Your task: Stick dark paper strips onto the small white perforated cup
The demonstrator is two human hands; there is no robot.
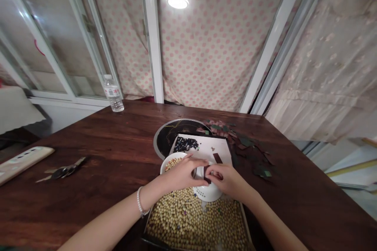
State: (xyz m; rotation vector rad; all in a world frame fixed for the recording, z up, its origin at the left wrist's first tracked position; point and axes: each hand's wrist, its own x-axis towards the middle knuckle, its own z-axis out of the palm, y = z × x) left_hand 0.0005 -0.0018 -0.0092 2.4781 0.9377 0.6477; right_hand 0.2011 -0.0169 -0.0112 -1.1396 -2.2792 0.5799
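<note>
My left hand [187,171], with a pearl-like bracelet on its wrist, curls its thumb and fingers around a small white cylindrical piece [199,173]. Against that piece, my right hand [225,178] pinches a dark brown strip [206,173]. Just below both hands is a white container with small holes [207,193], partly hidden by them. A white bowl [163,164] of tan beads stands behind my left hand. Pale round beads [188,219] fill the near part of a shallow box under my wrists.
Dark beads [185,144] and another brown strip [217,158] lie in the box's white far part. Behind is a round black tray [161,141]. Brown and green scraps [246,141] lie right; keys [64,170], a phone [26,160] and a water bottle [113,94] left.
</note>
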